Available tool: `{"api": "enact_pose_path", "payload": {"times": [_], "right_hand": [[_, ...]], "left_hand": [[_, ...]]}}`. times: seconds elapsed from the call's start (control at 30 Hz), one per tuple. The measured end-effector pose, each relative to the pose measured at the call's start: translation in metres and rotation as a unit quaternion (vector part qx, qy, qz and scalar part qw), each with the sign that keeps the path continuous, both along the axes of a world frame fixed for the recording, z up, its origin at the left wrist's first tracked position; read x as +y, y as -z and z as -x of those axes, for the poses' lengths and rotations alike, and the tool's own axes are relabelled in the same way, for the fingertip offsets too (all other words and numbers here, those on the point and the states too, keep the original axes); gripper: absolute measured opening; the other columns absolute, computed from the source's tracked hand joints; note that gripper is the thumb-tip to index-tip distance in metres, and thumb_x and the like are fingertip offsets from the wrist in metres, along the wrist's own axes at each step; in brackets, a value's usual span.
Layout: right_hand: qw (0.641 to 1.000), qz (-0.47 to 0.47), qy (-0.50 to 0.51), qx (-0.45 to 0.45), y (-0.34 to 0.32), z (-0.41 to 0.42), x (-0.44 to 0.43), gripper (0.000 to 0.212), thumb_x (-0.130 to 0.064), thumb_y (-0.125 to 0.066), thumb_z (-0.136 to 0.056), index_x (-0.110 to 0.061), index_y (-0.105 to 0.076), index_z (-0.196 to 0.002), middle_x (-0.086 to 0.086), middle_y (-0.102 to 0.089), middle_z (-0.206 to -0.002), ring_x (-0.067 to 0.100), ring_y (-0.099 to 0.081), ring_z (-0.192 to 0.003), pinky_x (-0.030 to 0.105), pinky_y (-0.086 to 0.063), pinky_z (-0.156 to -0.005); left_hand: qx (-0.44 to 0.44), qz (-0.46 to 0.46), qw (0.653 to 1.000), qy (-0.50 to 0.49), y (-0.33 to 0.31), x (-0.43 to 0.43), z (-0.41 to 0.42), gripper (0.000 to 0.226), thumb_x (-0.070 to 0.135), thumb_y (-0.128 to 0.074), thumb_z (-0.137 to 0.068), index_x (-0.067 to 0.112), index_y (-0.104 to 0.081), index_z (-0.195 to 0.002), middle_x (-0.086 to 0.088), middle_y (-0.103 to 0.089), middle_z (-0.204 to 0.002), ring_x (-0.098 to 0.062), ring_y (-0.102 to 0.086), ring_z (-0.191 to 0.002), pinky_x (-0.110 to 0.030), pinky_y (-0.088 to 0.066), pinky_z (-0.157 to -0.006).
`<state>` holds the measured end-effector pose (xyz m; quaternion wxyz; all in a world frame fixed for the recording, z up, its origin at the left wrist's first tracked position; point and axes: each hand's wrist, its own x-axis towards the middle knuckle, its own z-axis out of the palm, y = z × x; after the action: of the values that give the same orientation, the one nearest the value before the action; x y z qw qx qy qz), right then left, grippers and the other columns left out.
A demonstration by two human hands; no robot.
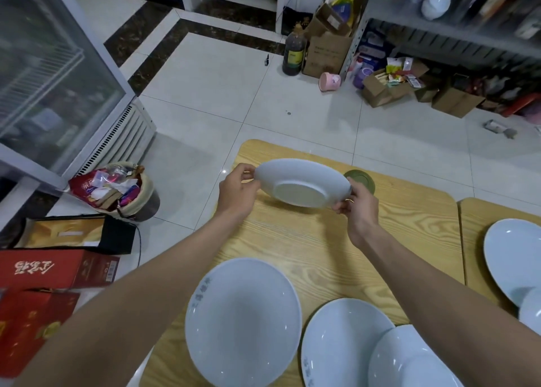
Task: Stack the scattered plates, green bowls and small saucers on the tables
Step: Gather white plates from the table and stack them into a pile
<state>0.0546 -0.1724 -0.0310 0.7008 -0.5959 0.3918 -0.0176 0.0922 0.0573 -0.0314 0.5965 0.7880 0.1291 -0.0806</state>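
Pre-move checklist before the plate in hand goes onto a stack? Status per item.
1. Left hand grips the held plate at its left rim: ok.
2. Right hand pinches the opposite rim: ok.
3. Held plate level: not ok, it is tilted with its underside toward the camera.
4. Landing spot free: ok, the big plate at the near left of the table lies face up with nothing in it.
5. Green bowl clear of the held plate: cannot tell, the plate's edge and the right hand hide part of it.
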Motion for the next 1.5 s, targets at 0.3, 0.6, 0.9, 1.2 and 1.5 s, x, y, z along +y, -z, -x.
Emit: {"api": "enact_pose_path", "payload": {"times": [0.3, 0.6, 0.9, 1.2, 1.5], "right_hand": [[0.99, 0.08, -0.111, 0.022, 0.022, 0.033, 0.013, 0.05, 0.02, -0.054, -0.076, -0.012, -0.064, -0.111, -0.001, -0.073, -0.098, 0.017, -0.062, -0.101, 0.025, -0.05, -0.077], [0.998, 0.028, -0.036, 0.053, 0.037, 0.057, 0.017, 0.059, 0.007, -0.073, -0.079, -0.01, -0.059, -0.134, 0.006, -0.071, -0.117, 0.02, -0.067, -0.107, 0.04, -0.053, -0.098], [0.997, -0.012, -0.07, 0.027, 0.008, 0.075, 0.002, 0.024, -0.002, -0.068, -0.087, -0.019, -0.071, -0.103, 0.008, -0.074, -0.102, 0.025, -0.068, -0.077, 0.031, -0.052, -0.055], [0.998, -0.019, -0.056, 0.008, -0.019, 0.102, -0.007, 0.029, 0.003, -0.069, -0.085, -0.022, -0.07, -0.098, 0.008, -0.073, -0.107, 0.032, -0.07, -0.094, 0.049, -0.06, -0.074], [0.996, -0.034, -0.079, -0.008, -0.037, 0.16, 0.01, 0.031, 0.006, -0.065, -0.085, -0.014, -0.067, -0.109, 0.007, -0.073, -0.098, 0.029, -0.071, -0.08, 0.046, -0.058, -0.073]], "left_hand": [[0.122, 0.056, 0.991, -0.019, 0.03, 0.007, 0.023, 0.048, -0.003, -0.054, -0.093, 0.0, -0.047, -0.141, -0.004, -0.059, -0.132, -0.015, -0.056, -0.112, -0.029, -0.043, -0.101], [0.101, 0.096, 0.99, 0.0, 0.028, 0.003, 0.026, 0.051, -0.012, -0.051, -0.091, 0.01, -0.055, -0.136, 0.021, -0.062, -0.111, 0.009, -0.059, -0.096, -0.01, -0.045, -0.081], [0.093, 0.119, 0.988, 0.009, 0.024, -0.011, 0.033, 0.054, -0.012, -0.052, -0.091, 0.007, -0.049, -0.141, 0.003, -0.057, -0.132, -0.005, -0.052, -0.116, -0.02, -0.044, -0.094], [0.006, 0.056, 0.996, 0.076, -0.015, -0.019, 0.06, 0.046, 0.002, -0.051, -0.087, 0.03, -0.067, -0.119, 0.015, -0.068, -0.116, -0.007, -0.064, -0.101, -0.019, -0.051, -0.077], [-0.208, -0.433, 0.838, 0.258, -0.059, -0.011, 0.118, 0.062, 0.043, -0.043, -0.1, 0.018, -0.025, -0.154, 0.001, -0.018, -0.163, -0.016, -0.005, -0.151, -0.031, -0.002, -0.12]]}}
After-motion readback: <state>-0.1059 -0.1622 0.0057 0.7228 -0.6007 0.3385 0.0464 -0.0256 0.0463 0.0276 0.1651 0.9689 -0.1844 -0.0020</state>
